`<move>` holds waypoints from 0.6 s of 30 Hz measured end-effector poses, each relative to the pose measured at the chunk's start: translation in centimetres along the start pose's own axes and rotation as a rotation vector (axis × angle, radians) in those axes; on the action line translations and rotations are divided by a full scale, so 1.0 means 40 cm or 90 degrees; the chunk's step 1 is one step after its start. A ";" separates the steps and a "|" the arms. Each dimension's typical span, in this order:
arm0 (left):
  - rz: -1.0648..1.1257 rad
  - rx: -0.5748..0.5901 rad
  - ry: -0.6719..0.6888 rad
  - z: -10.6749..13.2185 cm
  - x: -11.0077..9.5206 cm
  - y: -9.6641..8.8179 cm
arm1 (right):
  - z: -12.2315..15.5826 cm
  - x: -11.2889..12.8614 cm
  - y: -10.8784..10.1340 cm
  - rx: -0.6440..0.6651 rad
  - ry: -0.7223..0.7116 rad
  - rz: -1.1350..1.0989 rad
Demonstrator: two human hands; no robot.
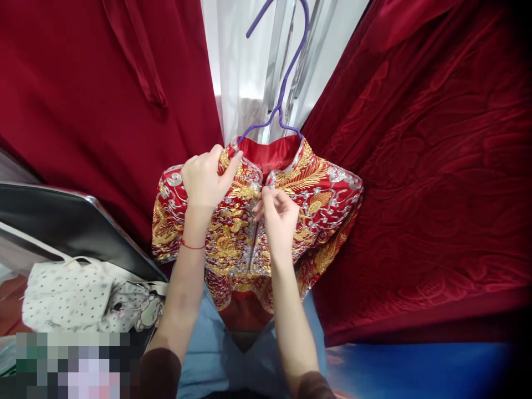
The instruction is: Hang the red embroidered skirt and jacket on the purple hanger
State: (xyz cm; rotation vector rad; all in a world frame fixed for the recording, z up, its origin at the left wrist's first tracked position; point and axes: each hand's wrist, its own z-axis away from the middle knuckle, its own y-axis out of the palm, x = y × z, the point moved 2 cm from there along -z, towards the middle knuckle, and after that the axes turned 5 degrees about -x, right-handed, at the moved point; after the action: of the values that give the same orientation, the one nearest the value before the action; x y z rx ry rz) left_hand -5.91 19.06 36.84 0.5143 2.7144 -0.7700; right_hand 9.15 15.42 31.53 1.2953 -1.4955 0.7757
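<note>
A red jacket (pixel 226 238) thick with gold and silver embroidery hangs in front of me on a purple hanger (pixel 284 83). My left hand (pixel 208 174) is closed over its shoulder beside the stand-up collar, the thumb lying on the cloth. Just below the collar, my right hand (pixel 276 209) pinches the edge of the front opening. Whatever small fastening may be between those fingertips is hidden. Silver trim runs down both sides of the front opening. The hanger's hook is in plain view above, not hung on anything.
Dark red drapes hang at left (pixel 166 55) and right (pixel 436 194), with a white curtain (pixel 239 66) and shiny metal poles between them. At lower left, a dotted white bag (pixel 66 296) lies by a black chair back (pixel 62 227). A blue surface (pixel 415 368) shows at lower right.
</note>
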 end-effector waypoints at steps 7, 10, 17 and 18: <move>0.020 0.028 -0.014 -0.006 0.006 -0.002 | 0.021 -0.020 0.005 0.017 0.026 -0.004; 0.027 0.031 -0.009 -0.006 0.005 -0.009 | 0.040 -0.038 0.008 -0.008 0.030 -0.011; 0.027 0.036 -0.007 0.001 -0.001 -0.006 | 0.103 -0.150 -0.029 -0.026 0.068 0.018; 0.034 0.045 -0.012 0.001 -0.001 -0.003 | 0.114 -0.179 -0.039 -0.020 0.090 0.032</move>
State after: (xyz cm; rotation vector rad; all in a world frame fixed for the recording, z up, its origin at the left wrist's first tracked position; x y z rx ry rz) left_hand -5.94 18.92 36.88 0.5892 2.6534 -0.8553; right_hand 9.16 13.36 23.16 1.1596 -1.4262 0.8558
